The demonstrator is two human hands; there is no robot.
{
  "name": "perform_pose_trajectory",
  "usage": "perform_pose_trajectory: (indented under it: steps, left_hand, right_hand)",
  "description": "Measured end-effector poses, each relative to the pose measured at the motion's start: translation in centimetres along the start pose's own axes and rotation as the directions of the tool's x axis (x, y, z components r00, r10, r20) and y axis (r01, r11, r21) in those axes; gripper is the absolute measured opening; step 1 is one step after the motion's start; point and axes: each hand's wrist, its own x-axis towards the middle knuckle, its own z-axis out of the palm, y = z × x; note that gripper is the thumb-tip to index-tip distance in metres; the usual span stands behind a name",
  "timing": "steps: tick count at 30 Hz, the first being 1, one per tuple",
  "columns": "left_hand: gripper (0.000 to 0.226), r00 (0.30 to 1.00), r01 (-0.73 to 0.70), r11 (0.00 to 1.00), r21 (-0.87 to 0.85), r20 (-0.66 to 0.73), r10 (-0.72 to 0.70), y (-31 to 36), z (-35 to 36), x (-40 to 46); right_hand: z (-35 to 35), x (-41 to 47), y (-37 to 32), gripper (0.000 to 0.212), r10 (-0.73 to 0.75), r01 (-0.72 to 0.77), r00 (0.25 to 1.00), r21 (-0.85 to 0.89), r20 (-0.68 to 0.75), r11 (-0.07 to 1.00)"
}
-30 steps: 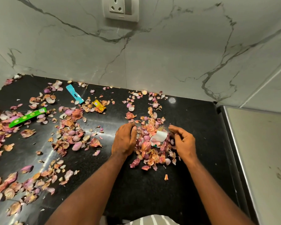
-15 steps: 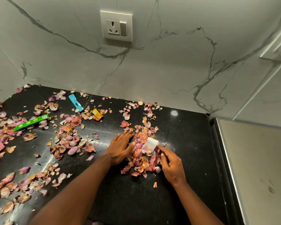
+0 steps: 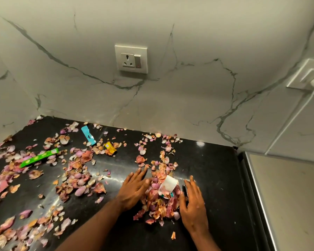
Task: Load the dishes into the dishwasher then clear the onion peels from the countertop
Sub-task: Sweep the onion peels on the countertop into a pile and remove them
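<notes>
Onion peel heap (image 3: 159,203): on black countertop (image 3: 214,178), right of centre, between both hands. White paper scrap (image 3: 168,183) on top.
Left hand (image 3: 133,189): fingers straight, flat against heap's left flank.
Right hand (image 3: 193,201): fingers extended, relaxed, at right flank; grasps nothing.
Handling (judged): featherweight, papery, brittle, scatters easily; scoop from both sides, underneath.
Axis: heap elongated wall-to-viewer; single peels lie every way.
Further peels (image 3: 74,180): strewn leftward.

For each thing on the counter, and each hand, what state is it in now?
Heap of pink-orange onion peels: gathered between both hands.
Left hand: flat, fingers straight against heap.
Right hand: flat, fingers straight.
White paper scrap: on the heap.
Green strip wrapper: lying among scattered peels.
</notes>
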Motion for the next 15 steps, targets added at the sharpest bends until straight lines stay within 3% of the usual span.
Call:
perform_pose_trajectory:
  steps: [3,6,10,12,15]
  left_hand:
    - [0.081,0.998,-0.056,0.995,0.083,-0.002,0.056,-0.5,0.2,-0.5]
    - [0.081,0.994,-0.110,0.969,0.223,0.009,0.111,-0.6,0.9,-1.3]
    - [0.080,0.988,-0.152,0.959,0.237,0.017,0.152,-1.1,1.0,-1.8]
    - [0.078,0.986,-0.167,0.966,0.198,0.012,0.168,-1.3,0.8,-2.0]
    - [0.078,0.982,-0.184,0.976,0.115,-0.025,0.188,-1.4,0.6,-2.1]
  right_hand:
    - [-0.1,0.1,-0.5,0.056,-0.014,0.023,0.994,-0.085,0.104,0.996]
    - [-0.8,-0.3,-0.4,0.052,0.002,0.006,0.991,-0.061,0.132,0.998]
    - [-1.2,-1.1,-0.5,0.038,-0.046,0.047,0.999,0.104,-0.019,0.993]
    - [-0.7,-1.2,-0.3,0.038,-0.033,0.041,0.989,0.056,-0.143,0.998]
    - [0.0,-0.4,-0.4,0.063,0.138,-0.165,0.969,-0.124,-0.204,0.978]
